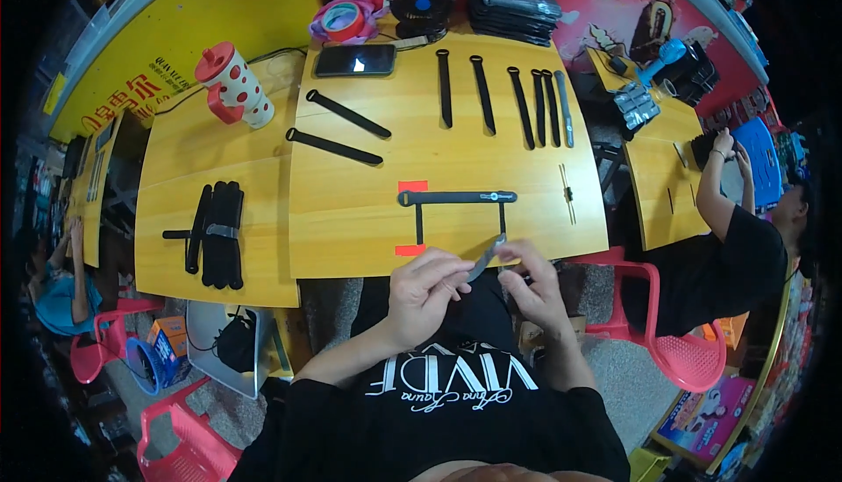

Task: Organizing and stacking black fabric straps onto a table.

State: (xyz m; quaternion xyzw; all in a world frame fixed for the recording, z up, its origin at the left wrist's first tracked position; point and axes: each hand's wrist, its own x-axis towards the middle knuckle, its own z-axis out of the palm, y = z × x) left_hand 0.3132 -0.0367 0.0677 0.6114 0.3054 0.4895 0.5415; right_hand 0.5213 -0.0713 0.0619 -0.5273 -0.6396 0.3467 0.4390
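Note:
My left hand (pixel 424 293) pinches a short grey strap (pixel 481 264) above my lap, by the table's near edge. My right hand (pixel 537 285) is beside the strap's upper end, thumb and forefinger apart; whether a fingertip touches the strap is hard to make out. Just beyond my hands, a black strap with a ring end (pixel 456 198) lies crosswise on the table. Two thin black strips (pixel 419 224) run from it toward me. Pieces of red tape (pixel 410 250) mark the table at its left side.
Several black ring-end straps (pixel 484 96) lie farther back, beside a grey strap (pixel 564 109). A phone (pixel 355 61), a tape roll (pixel 342 21) and a stack of black packages (pixel 514 13) are behind. At left are a dotted tumbler (pixel 237 87) and bundled straps (pixel 223 236). Co-workers sit on both sides.

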